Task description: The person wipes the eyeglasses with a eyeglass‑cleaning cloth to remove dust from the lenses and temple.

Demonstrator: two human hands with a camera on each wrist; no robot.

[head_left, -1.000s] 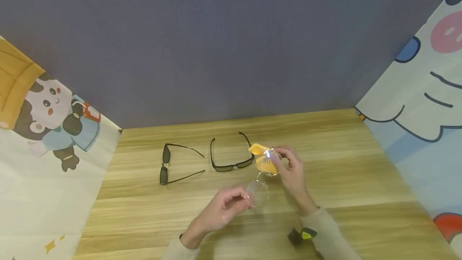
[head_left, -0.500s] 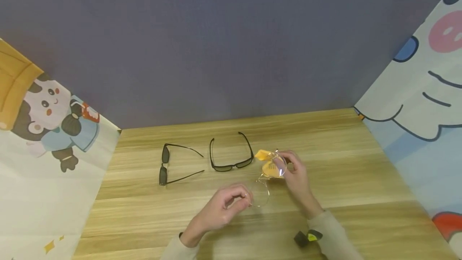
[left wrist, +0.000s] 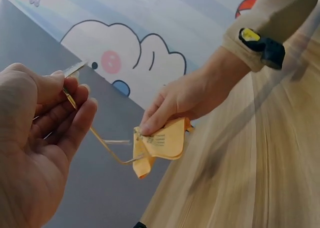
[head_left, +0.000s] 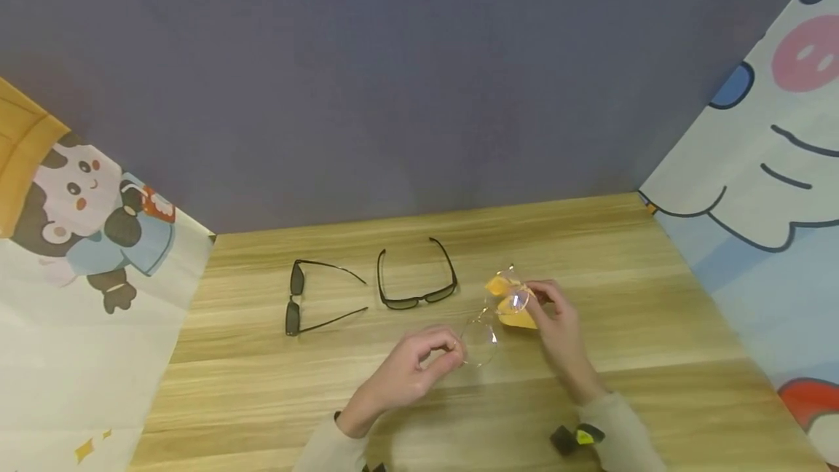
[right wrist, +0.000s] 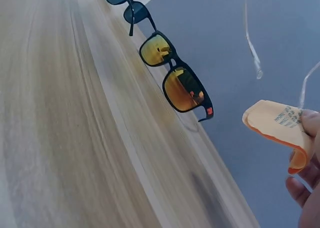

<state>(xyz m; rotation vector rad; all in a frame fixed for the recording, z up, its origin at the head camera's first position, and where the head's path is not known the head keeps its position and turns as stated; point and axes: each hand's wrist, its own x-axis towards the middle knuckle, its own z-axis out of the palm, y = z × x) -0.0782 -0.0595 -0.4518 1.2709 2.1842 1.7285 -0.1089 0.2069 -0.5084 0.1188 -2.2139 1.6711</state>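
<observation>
Held above the table are clear round eyeglasses (head_left: pixel 481 341) with a thin gold metal frame. My left hand (head_left: pixel 419 368) pinches them at the near side, thumb against fingers, as the left wrist view also shows. A yellow-orange printed cleaning cloth (head_left: pixel 518 317), folded over, is gripped by my right hand (head_left: pixel 560 323) at the farther lens. In the left wrist view the cloth (left wrist: pixel 167 140) hangs from the right thumb and fingers. The right wrist view shows the cloth (right wrist: pixel 277 122) folded double, most of the right hand being cut off by the frame edge.
Two pairs of black sunglasses lie unfolded on the wooden table (head_left: pixel 262 399): one pair (head_left: pixel 293 299) at the left, another pair (head_left: pixel 417 301) nearer the middle. A grey wall (head_left: pixel 419 79) stands behind the table, with cartoon-printed sheets at both sides.
My right hand has shifted right and slightly toward me with the cloth. The eyeglasses and my left hand have also moved a little right. Both sunglasses stay on the table.
</observation>
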